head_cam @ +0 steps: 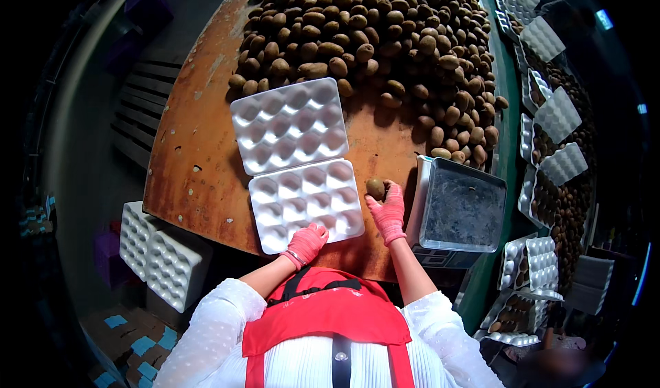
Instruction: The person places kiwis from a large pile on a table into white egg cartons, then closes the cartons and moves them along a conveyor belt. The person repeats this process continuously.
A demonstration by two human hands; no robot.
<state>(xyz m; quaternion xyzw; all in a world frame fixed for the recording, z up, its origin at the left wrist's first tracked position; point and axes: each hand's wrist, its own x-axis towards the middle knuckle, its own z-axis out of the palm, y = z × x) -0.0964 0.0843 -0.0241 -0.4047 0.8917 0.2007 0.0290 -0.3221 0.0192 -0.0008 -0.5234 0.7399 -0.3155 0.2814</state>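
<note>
An unfolded white foam fruit tray [304, 162] lies on the rusty tabletop, its two cupped halves joined by a crease. No fruit sits in its cups. My left hand [306, 244], in a pink knit glove, grips the near edge of the tray with curled fingers. To the right of the tray, my right hand [388, 210], gloved alike with bare fingertips, holds one brown kiwifruit [375, 188] between thumb and fingers. Beyond the tray a large heap of kiwifruit [361, 32] covers the far part of the table.
A weighing scale with a steel pan [463, 207] stands right of my right hand. A green strip [508, 192] runs past it, with several filled foam trays [544, 197] farther right. Stacked foam trays [162, 256] stand at lower left, near cartons [136, 339]. A slatted pallet [142, 104] lies left.
</note>
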